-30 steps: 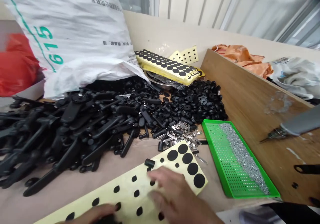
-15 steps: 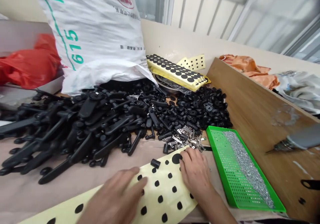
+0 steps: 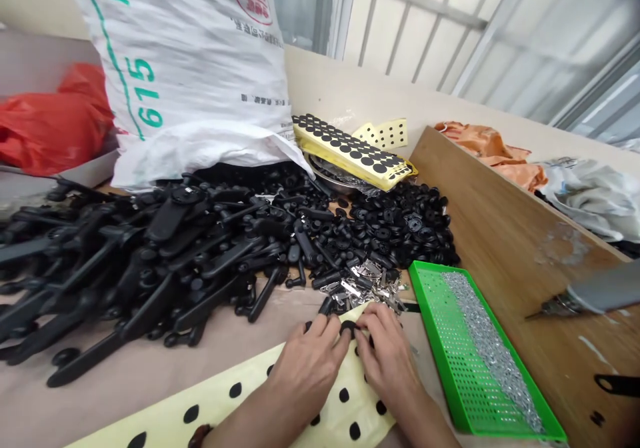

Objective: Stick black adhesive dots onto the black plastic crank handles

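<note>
Both hands have drawn together since 0.5 s ago: left hand (image 3: 307, 368) and right hand (image 3: 387, 361) now meet at the far edge of the yellow sheet (image 3: 220, 408), each grip pinched shut on 1 black pad (image 3: 349, 329). Just beyond lie shiny metal clips (image 3: 367, 285). A green perforated tray (image 3: 440, 315) hems the right, with bare bench (image 3: 150, 368) on the left. Matte black handles (image 3: 150, 261) heap far left beneath a woven white sack (image 3: 190, 68).

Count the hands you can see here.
2: the left hand and the right hand, side by side on the yellow dotted sheet, fingertips meeting near its far end. None seem hidden.
</note>
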A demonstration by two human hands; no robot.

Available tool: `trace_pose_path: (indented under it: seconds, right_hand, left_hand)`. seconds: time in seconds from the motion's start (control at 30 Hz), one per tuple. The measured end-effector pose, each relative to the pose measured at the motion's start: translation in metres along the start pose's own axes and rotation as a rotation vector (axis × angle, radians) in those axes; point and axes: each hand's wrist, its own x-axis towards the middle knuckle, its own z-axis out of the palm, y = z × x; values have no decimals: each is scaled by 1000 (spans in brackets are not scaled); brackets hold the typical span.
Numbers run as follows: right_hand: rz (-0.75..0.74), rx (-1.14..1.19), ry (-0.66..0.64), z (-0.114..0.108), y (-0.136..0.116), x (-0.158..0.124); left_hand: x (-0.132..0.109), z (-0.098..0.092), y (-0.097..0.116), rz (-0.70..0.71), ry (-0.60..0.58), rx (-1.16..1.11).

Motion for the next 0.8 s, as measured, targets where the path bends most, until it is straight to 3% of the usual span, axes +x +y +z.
trace_pose_path:
  seconds: [0.33,0.53,0.8]
  right_hand:
    - [1,-105,32,5,0,4]
    - [39,18,18,1,-7,4]
    - [57,120,-9,-2,-9,4]
  left_hand:
    - [-1,3,1,5,-18,22]
    - [-1,-3,1,-4,-24,0]
    - [-7,-13,-12,-34,-29,-247]
